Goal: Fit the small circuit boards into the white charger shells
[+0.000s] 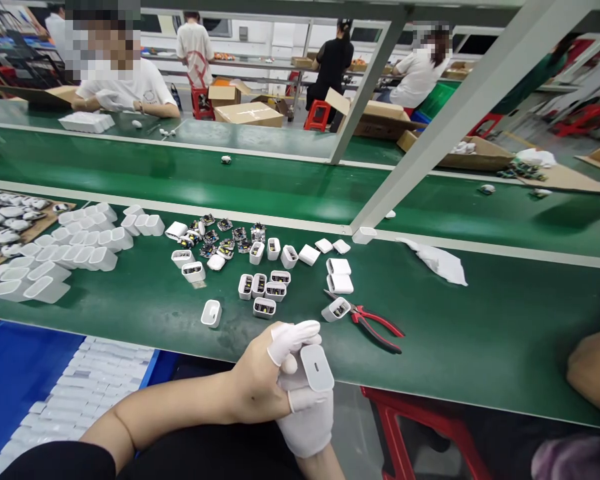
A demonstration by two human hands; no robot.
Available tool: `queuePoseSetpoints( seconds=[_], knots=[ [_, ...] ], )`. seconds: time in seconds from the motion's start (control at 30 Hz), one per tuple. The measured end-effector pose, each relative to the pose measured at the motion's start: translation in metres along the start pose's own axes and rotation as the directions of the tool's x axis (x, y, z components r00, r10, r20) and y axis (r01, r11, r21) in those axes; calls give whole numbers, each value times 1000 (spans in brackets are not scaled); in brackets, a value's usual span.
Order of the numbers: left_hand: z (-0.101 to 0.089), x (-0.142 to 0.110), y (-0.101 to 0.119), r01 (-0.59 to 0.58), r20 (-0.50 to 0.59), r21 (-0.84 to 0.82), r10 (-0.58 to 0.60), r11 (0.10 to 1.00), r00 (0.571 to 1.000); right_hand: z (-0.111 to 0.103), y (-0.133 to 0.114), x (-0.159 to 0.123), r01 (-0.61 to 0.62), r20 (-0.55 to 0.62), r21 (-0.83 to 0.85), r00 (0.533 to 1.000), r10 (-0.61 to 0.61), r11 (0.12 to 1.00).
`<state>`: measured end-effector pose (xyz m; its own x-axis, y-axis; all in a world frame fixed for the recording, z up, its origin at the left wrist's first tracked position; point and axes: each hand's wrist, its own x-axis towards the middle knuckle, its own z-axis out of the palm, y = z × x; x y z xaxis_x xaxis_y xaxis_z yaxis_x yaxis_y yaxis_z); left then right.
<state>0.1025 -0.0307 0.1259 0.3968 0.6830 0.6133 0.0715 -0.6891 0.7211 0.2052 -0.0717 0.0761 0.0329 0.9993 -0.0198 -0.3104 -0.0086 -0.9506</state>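
Both my hands meet at the near edge of the green bench (480, 333), closed together on one white charger housing (317, 367). My left hand (255, 383) is bare apart from a white finger cot on the thumb, which presses on top of the housing. My right hand (307, 423) wears a white glove and grips the housing from below. Just beyond lie several open white housings with boards inside (260, 287), a small heap of loose circuit boards (220, 240) and red-handled pliers (375, 323).
Rows of empty white shells (70, 253) fill the bench's left side. A white cloth (440, 261) lies at right. A blue bin of white parts (80, 387) sits below left, a red stool (405, 427) below right. Slanted frame posts (430, 133) rise behind. Other people work beyond.
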Motion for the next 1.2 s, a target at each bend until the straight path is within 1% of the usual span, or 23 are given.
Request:
queuePoseSetpoints(
  seconds=[0.07,0.1,0.13,0.2,0.3,0.37,0.47,0.53,0.57,0.63,0.77,0.83,0.9,0.97,1.03,1.1,1.13,1.2],
  knots=[
    [-1,-1,1,31,15,-15,-31,999,999,-1,0,-1,-130,6,206,991,132,970],
    [-2,-1,1,50,20,-22,-49,999,999,-3,0,-1,-175,14,292,984,179,940],
    [-3,0,2,65,23,-33,-64,997,998,-4,0,-2,-195,18,342,979,201,919],
    [-7,1,2,92,30,-79,-90,993,995,-7,-1,-4,-198,25,395,978,205,897],
    [-12,1,-2,152,66,-173,-142,973,988,-11,-5,-7,-183,65,414,983,172,892],
    [-14,-2,-5,182,90,-190,-167,965,982,-11,-11,-9,-142,53,365,990,132,920],
    [-12,-8,-11,226,103,-155,-211,962,972,-9,-20,-10,-45,-86,187,994,63,981],
    [-9,-12,-13,277,85,-142,-267,950,960,-7,-25,-11,-3,-170,91,985,18,996],
    [-7,-12,-13,295,64,-151,-288,944,955,-6,-26,-11,17,-187,64,982,-5,998],
    [-6,-12,-12,310,25,-184,-311,933,950,-5,-27,-10,54,-186,21,981,-49,998],
    [-8,-7,-9,307,45,-187,-304,933,952,-8,-26,-6,113,-218,-97,967,-132,989],
    [-9,-7,-9,296,46,-200,-293,934,955,-9,-25,-5,124,-209,-97,968,-142,987],
    [-8,-10,-11,288,22,-234,-291,929,956,-10,-25,-5,127,-170,-55,976,-135,990],
    [-6,-15,-13,304,-14,-262,-319,916,948,-8,-24,-5,132,-169,-34,976,-136,991],
    [-3,-19,-16,353,-40,-274,-377,895,925,-7,-23,-6,135,-210,-41,967,-141,990],
    [0,-22,-16,394,-46,-279,-422,876,905,-4,-22,-6,130,-279,-65,950,-143,989],
    [1,-23,-16,400,-42,-282,-428,872,903,-3,-21,-6,126,-316,-80,938,-145,989],
    [3,-24,-16,380,-36,-287,-407,879,913,-1,-21,-5,114,-386,-110,911,-148,987]
  ],
)
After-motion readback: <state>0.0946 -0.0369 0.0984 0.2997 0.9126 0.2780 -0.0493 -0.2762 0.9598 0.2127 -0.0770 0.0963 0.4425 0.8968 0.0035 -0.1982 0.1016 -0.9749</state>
